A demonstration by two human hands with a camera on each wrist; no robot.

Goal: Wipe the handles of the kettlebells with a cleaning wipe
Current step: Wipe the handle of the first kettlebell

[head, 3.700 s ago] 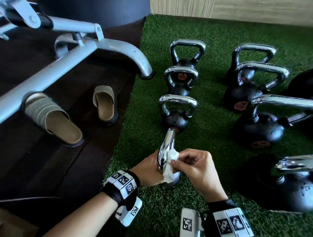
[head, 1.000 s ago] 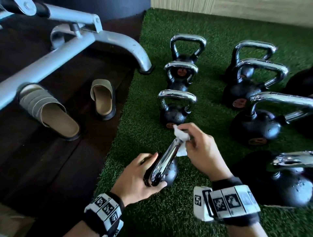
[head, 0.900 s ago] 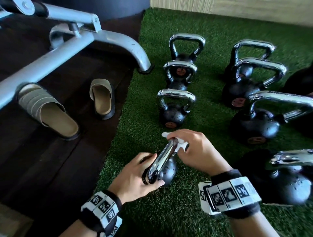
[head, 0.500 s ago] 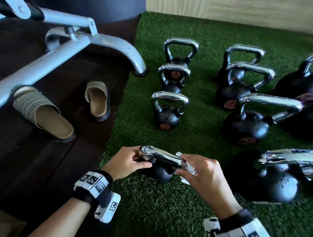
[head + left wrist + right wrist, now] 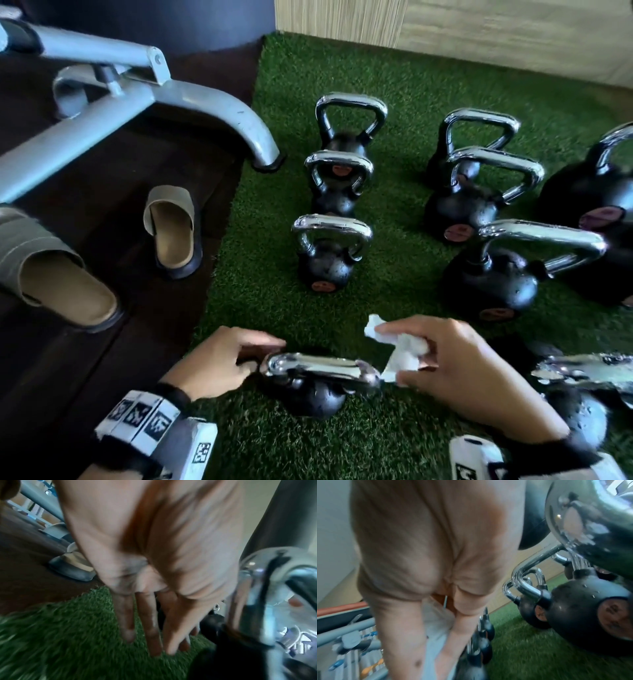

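Now, on the green turf (image 5: 394, 294), close to the lower edge of the head view: one small black kettlebell (image 5: 310, 399), upright, with its chrome handle (image 5: 318, 365) running left to right on top. Left hand (image 5: 219, 363) just beside the left end of that handle, released, holding nothing; fingers (image 5: 152, 628) fairly straight and pointing down over the grass in the left wrist view, much blurred. Cannot tell whether the thumb touches the metal. Right hand (image 5: 459, 370) at the other end of the handle, grasping a crumpled white wipe (image 5: 404, 353) between thumb and fingers; one corner of the wipe sticking up past the fingertips, the lower corner reaching down to the right end of the handle, seemingly in contact with it. Both wrists wrapped in black bands with white square markers. Farther on the turf, three more small kettlebells (image 5: 323, 263) in a line behind the near one, all upright. To the right, bigger kettlebells (image 5: 489, 284) in a second line, and another big one (image 5: 582, 407) just beside the right wrist, with water drops on its black body. On the dark floor (image 5: 85, 359) left of the turf, two beige slippers (image 5: 173, 233), well apart from each other, and the grey metal frame (image 5: 137, 113) of a gym machine, its curved foot resting at the edge of the turf. Pale wall (image 5: 479, 34) at the far end.
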